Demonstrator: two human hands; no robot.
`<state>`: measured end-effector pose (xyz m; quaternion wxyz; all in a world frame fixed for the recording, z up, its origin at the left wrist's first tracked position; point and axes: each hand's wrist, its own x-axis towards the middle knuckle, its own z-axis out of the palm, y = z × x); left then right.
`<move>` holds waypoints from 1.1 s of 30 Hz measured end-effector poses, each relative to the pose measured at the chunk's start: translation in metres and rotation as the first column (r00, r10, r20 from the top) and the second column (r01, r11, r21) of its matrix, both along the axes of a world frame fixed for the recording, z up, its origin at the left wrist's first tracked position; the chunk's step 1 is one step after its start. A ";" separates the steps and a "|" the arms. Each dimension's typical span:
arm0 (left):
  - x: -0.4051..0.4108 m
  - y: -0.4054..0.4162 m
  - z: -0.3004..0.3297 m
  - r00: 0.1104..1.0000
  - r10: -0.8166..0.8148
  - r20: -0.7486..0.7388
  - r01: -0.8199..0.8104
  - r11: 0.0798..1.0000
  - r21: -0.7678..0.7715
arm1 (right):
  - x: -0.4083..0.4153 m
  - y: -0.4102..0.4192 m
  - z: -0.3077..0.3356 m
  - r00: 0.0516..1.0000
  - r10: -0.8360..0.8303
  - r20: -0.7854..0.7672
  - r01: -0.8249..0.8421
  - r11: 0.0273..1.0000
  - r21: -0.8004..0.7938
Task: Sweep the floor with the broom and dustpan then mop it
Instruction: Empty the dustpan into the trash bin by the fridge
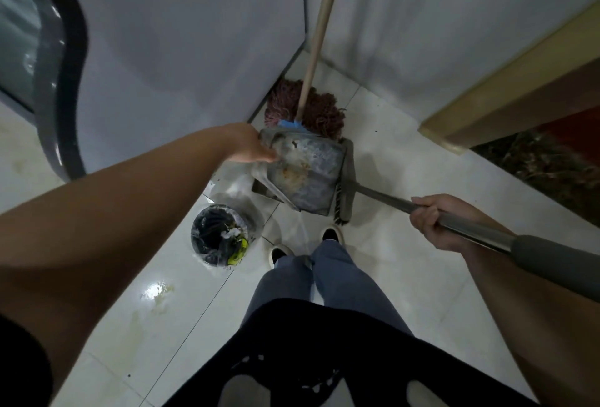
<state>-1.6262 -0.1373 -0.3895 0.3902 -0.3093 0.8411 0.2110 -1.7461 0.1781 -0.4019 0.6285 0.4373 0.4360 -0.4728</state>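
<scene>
Both our hands are busy: our left hand (251, 150) grips the metal dustpan (306, 176) by its top edge. Our right hand (433, 223) curls round the broom handle (470, 228), its bristles (342, 198) touching the pan.

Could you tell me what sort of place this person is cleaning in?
Probably an indoor corner of a home or small shop. The floor is glossy pale tile, a mop leans in the corner between plain white walls, and a lined waste bin stands near the dustpan.

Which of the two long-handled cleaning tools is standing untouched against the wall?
The mop: its wooden pole leans in the corner, reddish strands on the floor, no hand on it. The broom, metal-handled, is gripped by the right hand.
</scene>
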 end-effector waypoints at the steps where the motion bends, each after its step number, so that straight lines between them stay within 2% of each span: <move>1: 0.001 -0.003 -0.003 1.000 0.014 -0.017 -0.015 1.000 -0.015 | 0.000 0.001 -0.006 1.000 -0.006 0.022 0.006 1.000 0.003; 6: 0.014 -0.022 -0.012 0.998 0.043 -0.050 -0.044 0.999 -0.021 | 0.004 -0.004 -0.029 0.990 0.045 0.135 -0.046 0.999 0.003; 12: 0.027 -0.039 -0.023 0.997 -0.032 -0.068 0.027 0.996 -0.080 | 0.016 -0.047 -0.043 0.977 0.209 0.036 -0.207 0.977 -0.055; 18: 0.032 -0.051 -0.060 0.990 -0.125 -0.073 0.114 0.984 -0.138 | 0.032 -0.087 -0.059 0.984 0.178 -0.009 -0.179 0.982 -0.064; 23: 0.043 -0.061 -0.099 0.985 -0.141 -0.098 0.129 0.984 -0.126 | 0.039 -0.099 -0.080 0.987 0.126 0.104 -0.118 0.989 -0.084; 31: 0.059 -0.071 -0.150 0.989 -0.126 -0.078 0.115 0.984 -0.135 | 0.048 -0.105 -0.101 0.967 0.244 0.068 -0.245 0.969 0.018; 33: 0.062 -0.066 -0.164 0.985 -0.030 -0.169 0.006 0.990 -0.144 | 0.056 -0.108 -0.107 0.947 0.321 0.015 -0.321 0.944 0.074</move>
